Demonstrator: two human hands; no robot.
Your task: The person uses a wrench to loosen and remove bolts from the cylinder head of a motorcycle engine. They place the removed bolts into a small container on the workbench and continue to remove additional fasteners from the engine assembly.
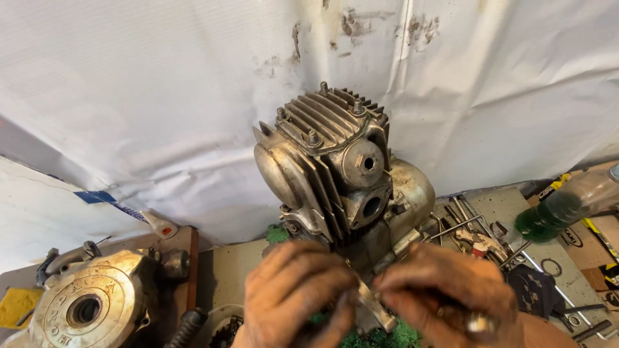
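A grimy silver motorcycle engine (335,167) with a finned cylinder head stands upright in the middle, against a white sheet. Below it, my left hand (293,293) and my right hand (451,290) meet over a small flat metal part (375,310). Both hands pinch it, fingers closed on it from either side. My hands are dirty with grease, and a ring sits on a right finger. The part's lower end is hidden behind my fingers.
A round engine side cover (87,306) lies at the lower left. Several wrenches and tools (474,232) lie to the right of the engine, beside a plastic bottle with green liquid (567,206). A yellow sponge (18,304) sits at the far left. Green matting (380,336) shows beneath my hands.
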